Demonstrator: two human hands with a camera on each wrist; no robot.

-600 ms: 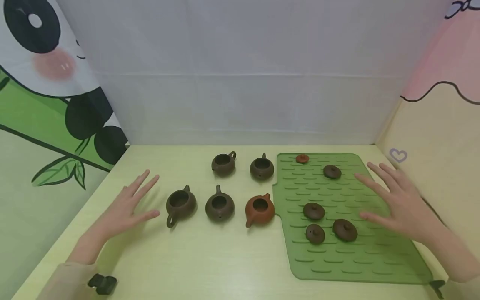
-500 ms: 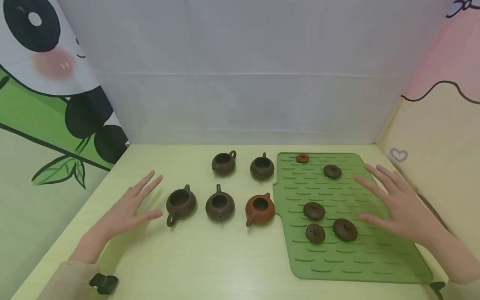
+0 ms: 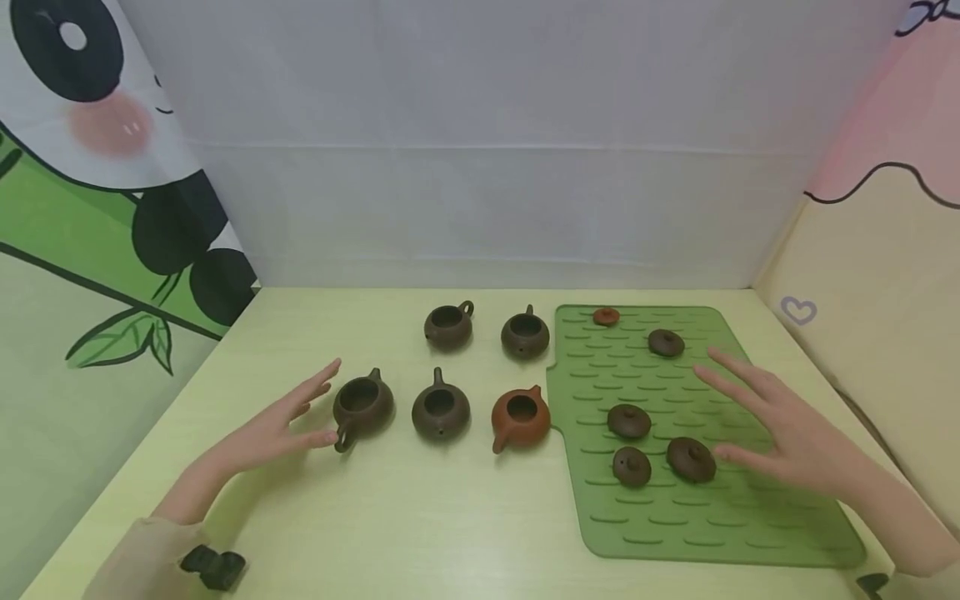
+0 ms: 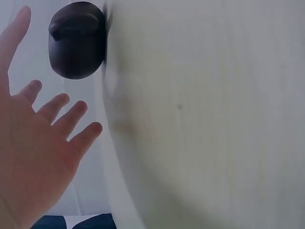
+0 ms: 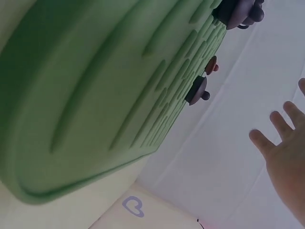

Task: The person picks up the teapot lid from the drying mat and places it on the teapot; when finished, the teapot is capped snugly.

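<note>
My left hand point(image 3: 273, 429) reaches toward the leftmost dark brown teapot point(image 3: 363, 407), fingers spread and thumb tip right at its handle. That teapot point(image 4: 77, 40) also shows beyond the fingers in the left wrist view. To its right stand another dark teapot point(image 3: 441, 412) and a reddish-brown teapot point(image 3: 521, 418), all without lids. Over the right side of the green mat point(image 3: 675, 533) hovers my right hand point(image 3: 798, 433), its fingers spread and holding nothing. Nearest to it is a large dark lid point(image 3: 691, 460); two more dark lids point(image 3: 629, 422) lie just left.
Two dark lidless teapots, one point(image 3: 448, 327) with its handle to the right and one point(image 3: 525, 335) near the mat, stand at the back. A small reddish lid point(image 3: 606, 317) and a dark lid point(image 3: 666, 342) lie on the mat's far part. A white curtain point(image 3: 480, 167) hangs behind.
My left hand has moved right, up to the leftmost teapot. My right hand has shifted slightly left and lower over the mat. The teapots and lids have stayed put.
</note>
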